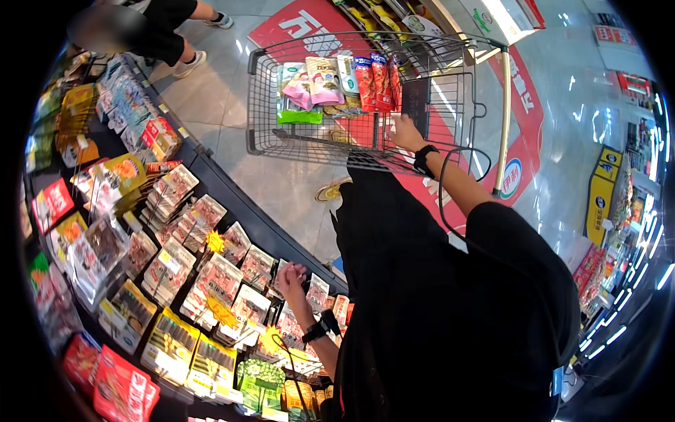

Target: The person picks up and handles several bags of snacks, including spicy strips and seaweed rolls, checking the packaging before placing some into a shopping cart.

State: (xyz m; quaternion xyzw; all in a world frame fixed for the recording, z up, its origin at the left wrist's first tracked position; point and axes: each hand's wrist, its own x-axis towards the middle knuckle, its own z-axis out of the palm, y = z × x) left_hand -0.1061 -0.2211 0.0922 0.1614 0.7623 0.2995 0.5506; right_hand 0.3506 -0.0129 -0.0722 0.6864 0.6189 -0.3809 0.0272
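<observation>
My left hand (291,280) hovers at the edge of a display shelf, above flat packs of packaged food (258,266). Its fingers are loosely curled and nothing shows in them. My right hand (407,135) reaches over a wire shopping cart (327,150), close to red snack pouches (373,83). Whether its fingertips grip anything is unclear. Also in the cart are a pink-and-cream pouch (324,82), a green-edged pack (299,116) and a white-and-green pack (347,74). Both wrists wear black bands.
Rows of food packs line the sloping display, with yellow starburst signs (215,241) among them. A dark ledge (253,211) borders it. Another person's legs (179,39) stand beyond the cart. A cable (448,211) loops by my right arm. Another shelf (385,18) stands behind the cart.
</observation>
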